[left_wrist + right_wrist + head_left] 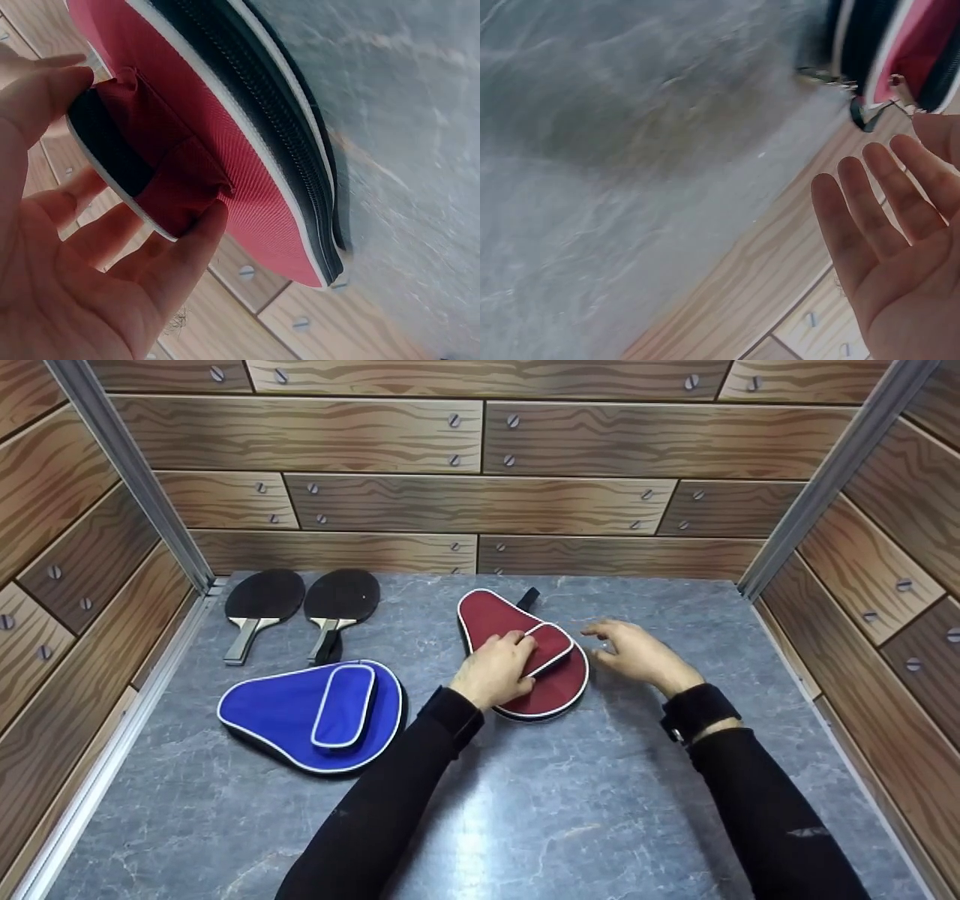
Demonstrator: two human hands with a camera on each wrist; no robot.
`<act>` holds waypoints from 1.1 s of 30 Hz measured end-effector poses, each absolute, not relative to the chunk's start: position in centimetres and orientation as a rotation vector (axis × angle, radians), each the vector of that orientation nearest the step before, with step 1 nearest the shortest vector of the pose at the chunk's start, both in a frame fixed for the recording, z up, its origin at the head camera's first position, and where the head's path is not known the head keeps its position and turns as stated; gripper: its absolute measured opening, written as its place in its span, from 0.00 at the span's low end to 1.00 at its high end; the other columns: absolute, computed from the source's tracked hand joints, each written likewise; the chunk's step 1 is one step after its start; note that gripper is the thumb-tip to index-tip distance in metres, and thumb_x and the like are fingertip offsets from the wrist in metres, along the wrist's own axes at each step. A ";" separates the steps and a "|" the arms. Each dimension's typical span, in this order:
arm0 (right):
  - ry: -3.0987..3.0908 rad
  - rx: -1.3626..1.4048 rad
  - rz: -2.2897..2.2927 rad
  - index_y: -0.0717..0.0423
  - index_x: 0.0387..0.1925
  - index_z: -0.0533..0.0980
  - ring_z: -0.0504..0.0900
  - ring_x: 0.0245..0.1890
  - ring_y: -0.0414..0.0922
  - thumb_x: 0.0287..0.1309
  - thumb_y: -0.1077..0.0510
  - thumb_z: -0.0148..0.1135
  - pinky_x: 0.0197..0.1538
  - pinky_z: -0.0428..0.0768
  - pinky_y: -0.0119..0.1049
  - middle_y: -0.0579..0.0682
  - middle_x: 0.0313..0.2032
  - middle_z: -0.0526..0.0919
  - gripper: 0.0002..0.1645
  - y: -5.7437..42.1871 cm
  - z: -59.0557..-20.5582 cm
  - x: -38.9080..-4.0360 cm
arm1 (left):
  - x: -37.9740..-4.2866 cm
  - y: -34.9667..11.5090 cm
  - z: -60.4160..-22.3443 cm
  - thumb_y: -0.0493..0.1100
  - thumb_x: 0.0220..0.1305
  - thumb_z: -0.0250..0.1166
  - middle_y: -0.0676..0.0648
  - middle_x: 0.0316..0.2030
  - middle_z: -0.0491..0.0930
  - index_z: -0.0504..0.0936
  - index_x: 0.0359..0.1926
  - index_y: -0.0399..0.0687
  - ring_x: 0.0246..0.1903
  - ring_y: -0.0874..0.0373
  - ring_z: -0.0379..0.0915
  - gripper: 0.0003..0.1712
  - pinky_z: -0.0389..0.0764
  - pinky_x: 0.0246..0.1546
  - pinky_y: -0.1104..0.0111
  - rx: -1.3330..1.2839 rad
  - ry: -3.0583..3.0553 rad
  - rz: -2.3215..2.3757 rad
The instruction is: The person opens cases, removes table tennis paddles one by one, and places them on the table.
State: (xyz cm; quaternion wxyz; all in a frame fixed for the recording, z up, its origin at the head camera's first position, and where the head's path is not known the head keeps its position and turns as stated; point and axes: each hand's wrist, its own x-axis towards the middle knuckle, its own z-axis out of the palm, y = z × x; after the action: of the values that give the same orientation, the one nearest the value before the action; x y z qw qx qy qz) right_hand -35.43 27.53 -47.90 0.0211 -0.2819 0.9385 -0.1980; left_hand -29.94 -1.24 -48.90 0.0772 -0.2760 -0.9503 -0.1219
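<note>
A red table tennis paddle case (491, 619) with white piping lies on the table, its narrow end pointing away to the left. My left hand (495, 669) grips the small front pocket (551, 643) of this case. In the left wrist view, thumb and fingers hold the pocket (161, 142) by its edges, and a black zipper (262, 97) runs along the case's side. Just right of the case, my right hand (637, 652) hovers with its fingers extended. The right wrist view shows that hand (900, 247) holding nothing, close to the case's zipper end (889, 75).
A blue paddle case (270, 701) lies on the left. Behind it rest two black-faced paddles, one (264, 596) beside the other (343, 596). A black strap (529, 598) sticks out behind the red case. Wood-patterned walls (480, 502) enclose the grey table (570, 817) at the back and sides.
</note>
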 end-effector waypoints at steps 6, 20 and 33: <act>2.902 -0.861 -0.579 0.72 0.65 0.85 0.90 0.65 0.73 0.72 0.65 0.74 0.74 0.85 0.70 0.72 0.64 0.90 0.25 28.0 -48.9 -35.7 | -30.1 -1.8 -48.6 0.48 0.74 0.78 0.36 0.72 0.87 0.83 0.71 0.41 0.65 0.36 0.89 0.31 0.88 0.73 0.51 -0.820 -2.860 -0.370; 2.983 -1.025 -0.519 0.54 0.33 0.87 0.85 0.33 0.48 0.62 0.64 0.74 0.42 0.86 0.57 0.49 0.31 0.90 0.03 29.0 -54.5 -39.9 | -30.6 -1.7 -48.6 0.49 0.74 0.79 0.37 0.69 0.89 0.83 0.70 0.41 0.63 0.37 0.91 0.31 0.90 0.71 0.50 -0.831 -2.870 -0.335; 3.000 -0.867 -0.471 0.62 0.39 0.88 0.91 0.39 0.57 0.71 0.67 0.71 0.49 0.92 0.60 0.58 0.36 0.93 0.02 26.2 -50.3 -36.0 | -30.6 -1.5 -48.8 0.51 0.72 0.81 0.39 0.61 0.92 0.85 0.65 0.41 0.58 0.42 0.92 0.29 0.89 0.64 0.54 -0.735 -2.817 -0.169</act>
State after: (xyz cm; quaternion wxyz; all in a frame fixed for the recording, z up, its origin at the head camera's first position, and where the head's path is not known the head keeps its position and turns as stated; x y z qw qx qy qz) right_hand -36.01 26.17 -50.32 -0.0082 -0.2744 0.9500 -0.1491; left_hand -30.57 -1.53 -48.75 0.1127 -0.2503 -0.9599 -0.0576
